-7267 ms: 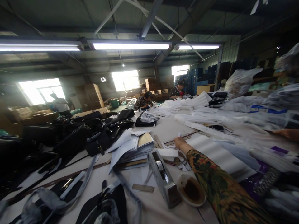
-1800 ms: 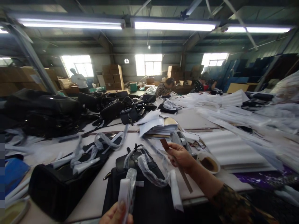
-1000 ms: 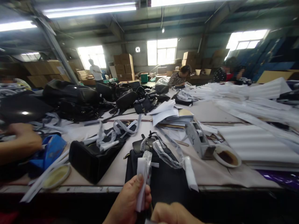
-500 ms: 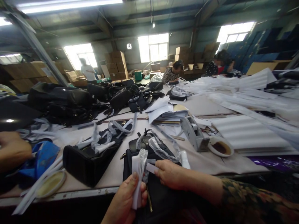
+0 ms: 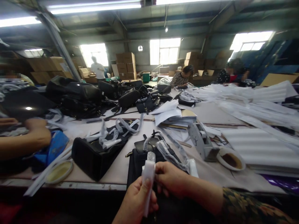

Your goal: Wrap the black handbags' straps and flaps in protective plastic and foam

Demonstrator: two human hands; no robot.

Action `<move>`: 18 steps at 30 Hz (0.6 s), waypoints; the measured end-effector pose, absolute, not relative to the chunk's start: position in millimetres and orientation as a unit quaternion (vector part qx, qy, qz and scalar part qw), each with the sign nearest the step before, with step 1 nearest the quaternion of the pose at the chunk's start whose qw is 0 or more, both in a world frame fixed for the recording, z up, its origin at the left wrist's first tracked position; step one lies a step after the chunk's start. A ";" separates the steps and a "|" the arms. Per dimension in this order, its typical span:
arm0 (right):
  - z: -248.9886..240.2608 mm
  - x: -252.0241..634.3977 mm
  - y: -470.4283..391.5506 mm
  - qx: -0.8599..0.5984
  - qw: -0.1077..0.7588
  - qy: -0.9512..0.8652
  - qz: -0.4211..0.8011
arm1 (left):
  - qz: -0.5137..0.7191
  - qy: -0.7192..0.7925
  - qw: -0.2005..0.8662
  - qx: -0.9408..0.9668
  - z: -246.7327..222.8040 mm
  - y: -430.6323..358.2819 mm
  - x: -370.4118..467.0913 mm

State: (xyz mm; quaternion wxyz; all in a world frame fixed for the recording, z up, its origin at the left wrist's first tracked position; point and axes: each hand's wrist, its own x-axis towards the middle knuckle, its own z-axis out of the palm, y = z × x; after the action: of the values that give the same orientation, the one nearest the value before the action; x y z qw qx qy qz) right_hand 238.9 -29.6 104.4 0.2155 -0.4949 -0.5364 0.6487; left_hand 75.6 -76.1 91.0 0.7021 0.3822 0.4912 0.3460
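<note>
My left hand [image 5: 142, 196] is closed around a narrow white foam wrap [image 5: 149, 179], which stands upright with clear plastic [image 5: 151, 156] showing at its top. Against the wrap's right edge, the fingers of my right hand [image 5: 171, 179] are pinched together on a short white strip, now mostly hidden. Both hands are above the lower part of a black bag [image 5: 137, 158] with a flap and buckles. Plastic-wrapped straps [image 5: 167, 151] lie over that bag.
Left stands another black bag [image 5: 87, 158], beside a round dish [image 5: 59, 171] and a co-worker's arm [image 5: 28, 137]. A tape dispenser [image 5: 202, 143], a bowl of brown stuff [image 5: 231, 158] and foam sheets [image 5: 259, 149] lie right. Black bags [image 5: 77, 93] are heaped behind.
My right hand has brought the short white strip against the foam wrap. The wrap looks narrower and more tightly folded in my left hand. The view has shifted left and up.
</note>
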 end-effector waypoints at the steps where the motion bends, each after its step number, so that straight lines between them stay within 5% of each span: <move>1: 100.7 238.4 -32.4 -0.495 0.242 -0.505 0.665 | 0.343 0.489 0.699 0.393 89.3 -76.9 75.9; 9: 89.0 231.2 -53.4 -0.465 0.362 -0.304 0.749 | 0.340 0.472 0.666 0.467 89.0 -83.5 79.1; 14: 94.8 224.2 -69.2 -0.308 0.385 -0.256 0.832 | 0.363 0.457 0.665 0.466 88.7 -84.7 75.6; 18: 94.9 217.2 -76.2 -0.338 0.386 -0.275 0.814 | 0.364 0.457 0.659 0.473 90.5 -86.1 75.5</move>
State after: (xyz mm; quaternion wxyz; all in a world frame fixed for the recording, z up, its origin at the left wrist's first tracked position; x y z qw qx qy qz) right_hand 217.2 -76.2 94.9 0.3855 -0.3377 -0.2745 0.8136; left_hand 75.5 -86.1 90.5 0.6593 0.4734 0.4567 0.3641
